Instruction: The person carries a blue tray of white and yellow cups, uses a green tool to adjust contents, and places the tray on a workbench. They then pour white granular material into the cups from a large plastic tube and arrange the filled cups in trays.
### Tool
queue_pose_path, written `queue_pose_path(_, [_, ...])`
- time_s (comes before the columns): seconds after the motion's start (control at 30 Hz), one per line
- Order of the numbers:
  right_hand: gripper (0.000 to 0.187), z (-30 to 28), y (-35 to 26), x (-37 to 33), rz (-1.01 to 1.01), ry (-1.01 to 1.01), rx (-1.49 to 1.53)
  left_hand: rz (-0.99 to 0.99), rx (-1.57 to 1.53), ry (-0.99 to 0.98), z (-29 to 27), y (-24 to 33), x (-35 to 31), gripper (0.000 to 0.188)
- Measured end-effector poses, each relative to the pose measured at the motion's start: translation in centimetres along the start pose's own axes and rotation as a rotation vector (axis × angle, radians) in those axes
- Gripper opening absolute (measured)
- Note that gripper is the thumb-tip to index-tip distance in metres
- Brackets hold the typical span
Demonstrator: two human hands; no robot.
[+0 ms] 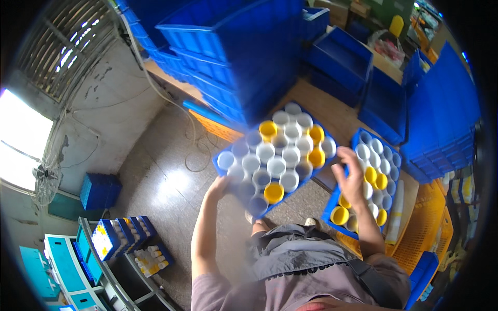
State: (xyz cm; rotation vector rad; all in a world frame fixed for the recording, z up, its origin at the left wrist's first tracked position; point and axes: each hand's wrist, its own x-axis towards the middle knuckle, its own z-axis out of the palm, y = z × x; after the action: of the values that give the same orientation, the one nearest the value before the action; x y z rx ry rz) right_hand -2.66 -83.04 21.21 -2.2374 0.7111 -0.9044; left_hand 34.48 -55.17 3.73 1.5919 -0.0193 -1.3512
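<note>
Before me a blue tray (244, 211) is tilted, packed with round open-topped white cups (276, 166) and several yellow cups (274, 192). Its left part is smeared by motion. My left hand (220, 187) is closed on the tray's left edge, its fingertips hidden beneath. At the right corner my right hand (351, 179) curves its fingers and thumb around the tray's edge. A second blue tray (332, 201) of white and yellow cups lies just beyond and under my right forearm.
Tall stacked blue bins (228, 57) rise at the far middle, and more blue bins (384, 103) stand at the far right. A yellow crate (423, 223) is at the right. Filled trays (124, 238) sit at the lower left by a shelf unit. A hose (194, 135) trails on the floor.
</note>
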Motion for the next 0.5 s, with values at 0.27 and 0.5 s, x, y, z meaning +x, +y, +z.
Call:
queue_pose_path(0.27, [0.031,27.1,-22.0,14.9,-0.472,-0.201,0.295,-0.203,0.185,0.433,-24.5,-3.9,-20.2,0.027])
queue_pose_path(0.5, [0.027,50.5,-35.1,34.8,-0.700,-0.010,0.297,-0.066,-0.257,0.992,-34.2,-15.0,-22.7,0.028])
